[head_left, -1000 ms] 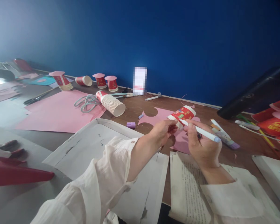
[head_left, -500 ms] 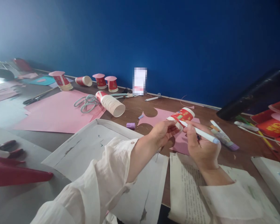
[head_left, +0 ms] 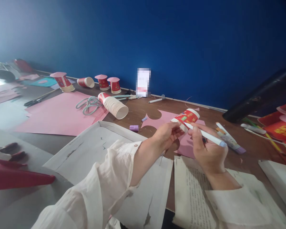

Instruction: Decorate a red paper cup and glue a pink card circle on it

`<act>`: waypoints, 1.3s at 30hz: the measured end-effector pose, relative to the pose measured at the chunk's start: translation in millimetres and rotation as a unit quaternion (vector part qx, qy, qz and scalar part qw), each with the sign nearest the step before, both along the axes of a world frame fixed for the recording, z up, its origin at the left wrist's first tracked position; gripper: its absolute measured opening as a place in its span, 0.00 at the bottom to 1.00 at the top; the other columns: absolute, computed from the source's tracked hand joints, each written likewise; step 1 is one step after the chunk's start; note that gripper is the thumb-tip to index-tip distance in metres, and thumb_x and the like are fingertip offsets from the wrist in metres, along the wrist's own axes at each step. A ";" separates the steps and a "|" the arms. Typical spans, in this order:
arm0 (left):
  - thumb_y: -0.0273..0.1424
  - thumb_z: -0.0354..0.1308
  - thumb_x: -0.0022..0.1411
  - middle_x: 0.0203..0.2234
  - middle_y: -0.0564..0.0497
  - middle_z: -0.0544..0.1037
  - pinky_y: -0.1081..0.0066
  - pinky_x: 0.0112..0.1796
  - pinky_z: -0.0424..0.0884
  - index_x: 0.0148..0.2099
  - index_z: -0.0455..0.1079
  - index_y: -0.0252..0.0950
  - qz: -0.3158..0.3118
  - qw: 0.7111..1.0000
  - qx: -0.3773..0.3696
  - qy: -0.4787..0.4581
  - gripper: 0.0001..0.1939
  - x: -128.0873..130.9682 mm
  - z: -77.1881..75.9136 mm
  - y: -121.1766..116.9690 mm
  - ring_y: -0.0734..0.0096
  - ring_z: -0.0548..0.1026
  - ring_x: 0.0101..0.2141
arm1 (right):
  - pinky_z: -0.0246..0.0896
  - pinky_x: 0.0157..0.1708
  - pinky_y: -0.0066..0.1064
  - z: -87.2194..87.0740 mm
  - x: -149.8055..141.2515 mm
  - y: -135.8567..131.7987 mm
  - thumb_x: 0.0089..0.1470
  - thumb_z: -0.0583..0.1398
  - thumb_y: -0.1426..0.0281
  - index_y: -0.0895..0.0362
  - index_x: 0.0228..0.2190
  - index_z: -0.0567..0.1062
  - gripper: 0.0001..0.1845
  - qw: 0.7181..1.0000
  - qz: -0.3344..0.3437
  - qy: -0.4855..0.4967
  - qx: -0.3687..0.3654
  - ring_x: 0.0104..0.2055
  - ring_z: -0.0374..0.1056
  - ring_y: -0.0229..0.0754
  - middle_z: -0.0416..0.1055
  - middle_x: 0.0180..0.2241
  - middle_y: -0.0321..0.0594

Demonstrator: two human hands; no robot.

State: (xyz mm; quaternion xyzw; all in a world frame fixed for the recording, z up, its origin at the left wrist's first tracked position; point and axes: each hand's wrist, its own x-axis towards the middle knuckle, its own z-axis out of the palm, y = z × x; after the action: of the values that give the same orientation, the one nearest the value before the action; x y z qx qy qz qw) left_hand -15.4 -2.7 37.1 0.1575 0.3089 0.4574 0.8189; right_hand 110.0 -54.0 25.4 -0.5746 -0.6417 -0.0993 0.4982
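In the head view, a red patterned paper cup (head_left: 190, 116) lies tipped on its side in my left hand (head_left: 168, 133), whose fingers curl round its near end. My right hand (head_left: 208, 152) grips a white marker pen (head_left: 207, 135) with a pale blue end. The pen's tip is close to the cup's near rim; whether it touches I cannot tell. Beneath both hands is pink paper (head_left: 154, 120) with round pieces cut out of it. A purple marker cap (head_left: 133, 128) lies left of my left hand.
A white box lid (head_left: 85, 152) lies under my left arm, printed pages (head_left: 193, 197) under my right. Behind are stacked paper cups (head_left: 115, 107), cups topped with pink discs (head_left: 102, 82) and a lit phone (head_left: 143, 82) against the wall. A black tube (head_left: 259, 95) leans at right.
My right hand and the pen have shifted very slightly right and down, the pen tip moving a little along the cup. The left hand keeps its hold.
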 end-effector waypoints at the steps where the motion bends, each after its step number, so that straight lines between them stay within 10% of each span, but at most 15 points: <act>1: 0.19 0.54 0.63 0.28 0.47 0.75 0.74 0.39 0.71 0.31 0.72 0.31 0.001 1.000 0.003 -0.001 0.09 0.0 -0.3 0.2 0.77 0.71 0.27 | 0.73 0.36 0.39 0.3 0.0 -0.1 0.64 0.56 0.61 0.60 0.41 0.80 0.18 1.000 0.002 0.004 -0.003 0.32 0.78 0.47 0.81 0.30 0.46; 39: 0.21 0.56 0.63 0.28 0.46 0.76 0.72 0.41 0.72 0.35 0.72 0.34 0.007 1.000 0.011 -0.016 0.05 -2.0 -3.7 3.6 0.73 0.74 0.31 | 0.73 0.37 0.39 2.7 2.2 -1.0 0.63 0.56 0.61 0.58 0.40 0.81 0.17 1.000 -0.003 -0.007 0.005 0.31 0.78 0.46 0.80 0.27 0.44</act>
State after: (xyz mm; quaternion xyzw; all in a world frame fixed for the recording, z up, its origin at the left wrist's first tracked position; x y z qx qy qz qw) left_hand -17.4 0.9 33.4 0.1568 0.2918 0.4688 0.8188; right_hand 112.2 -55.0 28.0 -0.5736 -0.6427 -0.1083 0.4962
